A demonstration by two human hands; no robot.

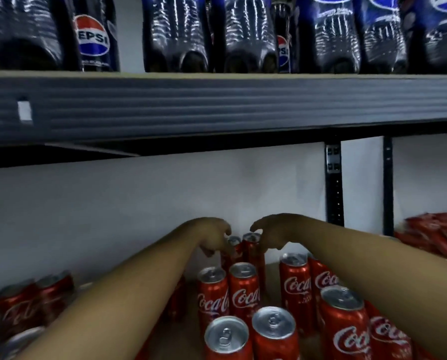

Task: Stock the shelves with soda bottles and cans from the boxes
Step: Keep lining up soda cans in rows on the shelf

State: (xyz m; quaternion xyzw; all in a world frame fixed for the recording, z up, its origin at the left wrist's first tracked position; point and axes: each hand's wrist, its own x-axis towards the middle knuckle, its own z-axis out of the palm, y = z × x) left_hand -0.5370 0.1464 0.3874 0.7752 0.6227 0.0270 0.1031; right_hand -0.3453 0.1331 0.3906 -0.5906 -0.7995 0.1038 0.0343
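Reaching below the grey shelf edge (217, 105), both hands meet at the back of the lower level, close to the white wall. Left hand (214, 239): fingers curled down around the top of the left rear can (233, 242). Right hand (270, 233): fingers curled over the top of the right rear can (252, 241). These two cans stand upright, side by side and touching. More red cola cans (243, 289) stand upright in rows below the shelf edge, between the forearms. Dark Pepsi bottles (94, 35) stand in a row above the shelf edge. Blurred red packets (435, 235) lie below it, far right.
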